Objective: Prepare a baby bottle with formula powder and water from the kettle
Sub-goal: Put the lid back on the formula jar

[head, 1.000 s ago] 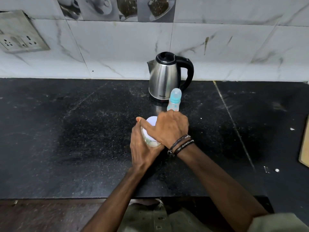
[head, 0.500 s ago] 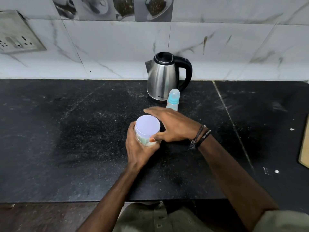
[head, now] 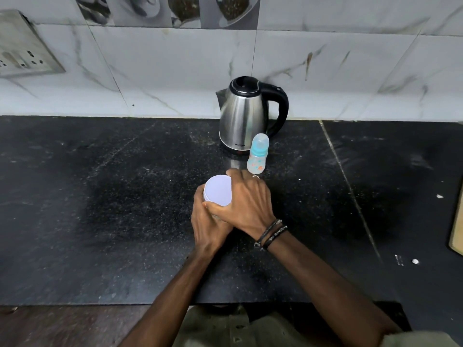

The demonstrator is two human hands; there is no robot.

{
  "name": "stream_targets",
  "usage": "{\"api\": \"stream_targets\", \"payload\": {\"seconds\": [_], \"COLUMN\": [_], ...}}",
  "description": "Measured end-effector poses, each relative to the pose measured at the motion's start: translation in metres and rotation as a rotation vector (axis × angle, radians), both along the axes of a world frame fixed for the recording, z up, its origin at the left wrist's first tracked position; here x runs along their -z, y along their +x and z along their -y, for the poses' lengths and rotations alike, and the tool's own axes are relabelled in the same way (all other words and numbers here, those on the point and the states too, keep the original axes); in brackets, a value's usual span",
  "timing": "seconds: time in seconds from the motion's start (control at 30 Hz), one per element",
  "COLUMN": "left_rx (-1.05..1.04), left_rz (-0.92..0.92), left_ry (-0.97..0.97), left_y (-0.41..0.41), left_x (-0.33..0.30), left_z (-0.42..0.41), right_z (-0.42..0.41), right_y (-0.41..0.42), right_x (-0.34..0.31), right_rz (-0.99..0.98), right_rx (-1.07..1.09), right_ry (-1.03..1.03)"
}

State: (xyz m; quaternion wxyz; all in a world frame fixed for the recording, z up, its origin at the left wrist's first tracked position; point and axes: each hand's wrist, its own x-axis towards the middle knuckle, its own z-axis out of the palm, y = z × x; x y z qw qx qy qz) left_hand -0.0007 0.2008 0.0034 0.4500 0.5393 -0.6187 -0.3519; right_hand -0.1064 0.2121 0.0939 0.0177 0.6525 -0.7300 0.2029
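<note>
A small formula jar with a flat white lid (head: 217,190) stands on the black counter (head: 100,209), mid-frame. My left hand (head: 209,224) grips the jar's body from the near side. My right hand (head: 246,201) curls round the lid's right edge, thumb at the front rim. The jar's body is mostly hidden by both hands. Just behind my right hand stands a baby bottle (head: 258,156) with a teal collar and a clear cap. A steel kettle (head: 244,113) with a black handle and lid stands behind the bottle, against the wall.
A marbled tiled wall (head: 150,71) runs along the back, with a socket plate (head: 22,51) at the upper left. A pale board edge (head: 457,226) shows at the far right. A few white crumbs (head: 414,261) lie on the counter's right part.
My right hand has turned on the lid: it covered the top, then swung off to the right side, and now wraps the lid's right edge again. The jar stays in my left hand.
</note>
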Motion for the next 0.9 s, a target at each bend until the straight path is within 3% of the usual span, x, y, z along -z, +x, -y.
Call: {"api": "stream_targets", "payload": {"seconds": [0.1, 0.27, 0.9], "left_rx": [0.015, 0.034, 0.154], "left_rz": [0.062, 0.011, 0.103], "left_ry": [-0.005, 0.054, 0.054], "left_y": [-0.001, 0.000, -0.032], "left_x": [-0.001, -0.002, 0.011], "left_z": [0.010, 0.043, 0.145], "right_z": [0.005, 0.017, 0.035], "right_y": [-0.012, -0.033, -0.059], "right_x": [0.007, 0.024, 0.079], "right_rz": [0.135, 0.390, 0.401], "right_rx": [-0.052, 0.020, 0.089], "right_ry": [0.039, -0.059, -0.077]}}
